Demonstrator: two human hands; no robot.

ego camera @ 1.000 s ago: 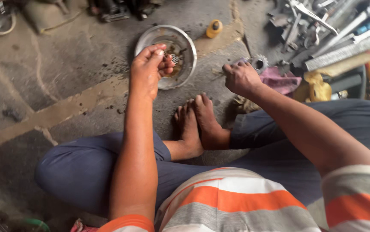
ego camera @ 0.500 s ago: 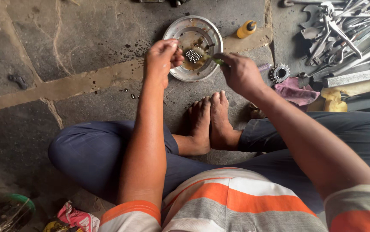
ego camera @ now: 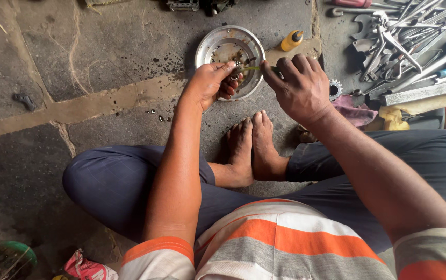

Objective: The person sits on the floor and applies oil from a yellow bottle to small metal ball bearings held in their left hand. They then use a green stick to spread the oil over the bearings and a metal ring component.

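Observation:
A round metal bowl [ego camera: 218, 44] sits on the stone floor in front of my feet, with oily liquid and small metal parts in it. My left hand [ego camera: 210, 83] is over the bowl's near rim, pinching a small metal part [ego camera: 235, 73]. My right hand [ego camera: 298, 85] is just right of the bowl and grips a thin greenish tool [ego camera: 253, 68] whose tip reaches to the part in my left hand. What lies under my fingers in the bowl is hidden.
A small yellow bottle [ego camera: 290, 40] stands right of the bowl. A pile of spanners and tools [ego camera: 404, 36] fills the upper right, with a sprocket [ego camera: 334, 89] and a pink rag [ego camera: 352, 109] beside my right hand. My crossed legs and feet [ego camera: 251, 148] are below.
My right hand has moved left from the sprocket to the bowl, bringing the thin tool to the part in my left hand. The view has shifted, so the bowl appears more central.

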